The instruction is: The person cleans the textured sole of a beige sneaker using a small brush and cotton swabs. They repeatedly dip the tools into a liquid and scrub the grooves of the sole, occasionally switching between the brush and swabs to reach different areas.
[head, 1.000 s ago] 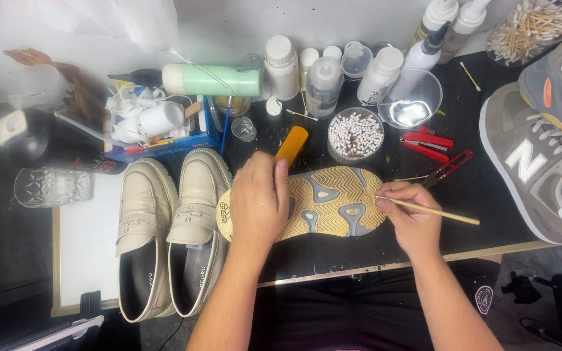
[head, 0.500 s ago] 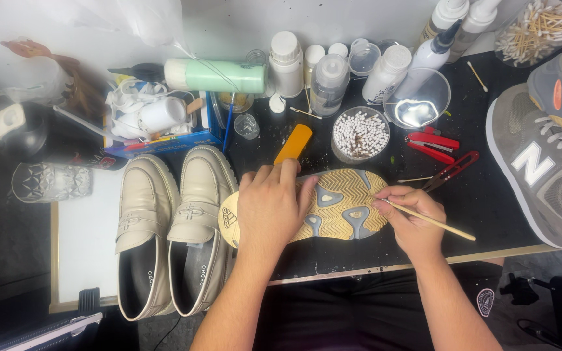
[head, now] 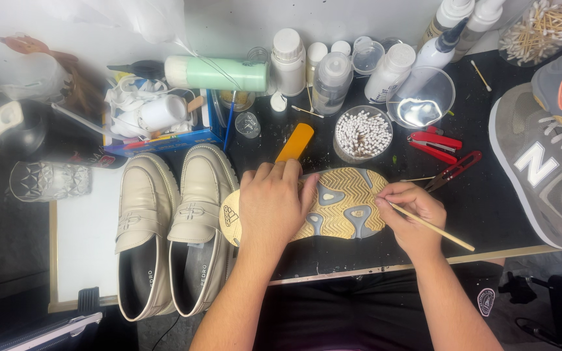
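A shoe lies sole-up near the front edge of the black work table (head: 489, 214), its yellowed rubber outsole with grey inserts (head: 343, 201) facing the camera. The left hand (head: 271, 205) lies flat on the middle of the outsole, fingers spread, pressing it down. The right hand (head: 411, 214) is closed around a thin wooden stick (head: 434, 227), whose tip meets the right end of the outsole. A pair of cream leather loafers (head: 170, 227) stands just left of the shoe. A round clear tub of cotton swabs (head: 362, 133) sits beyond it. A grey suede trainer (head: 541, 162) lies far right.
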